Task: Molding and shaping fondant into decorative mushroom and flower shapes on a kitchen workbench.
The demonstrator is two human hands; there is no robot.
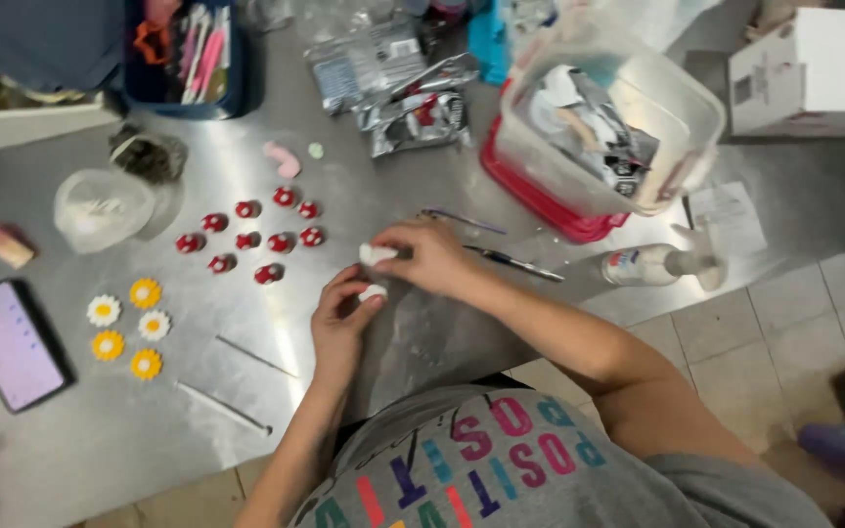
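At the bottom of the frame is the person's grey shirt [501, 469] with coloured letters, both forearms reaching up from it onto the steel worktop [80, 450]. The left hand [341, 318], just below the centre, is curled narrowly, its fingertips pinching a small white lump [374, 291]. Just above it, the right hand [432, 256] is closed around a second white piece [376, 254], which sticks out at its left edge; the two pieces are near each other but apart.

Left of the hands, in the lower left, lie two thin metal tools [237, 381], five daisy-shaped decorations [129, 328] in white and yellow, and a phone [12, 344] with a lit pale screen. Above the daisies, left of centre, ten small red-and-white pieces [251, 238] sit in loose rows, with a clear cup [102, 208] to their left.

Right of the hands lie a dark pen-like tool [515, 264] and a white bottle [649, 265] on its side. Further up, a clear plastic tub [608, 127] stands tilted on a red lid [540, 200], with silver foil packets [413, 98] to its left. A white box [814, 68] sits in the upper right corner.
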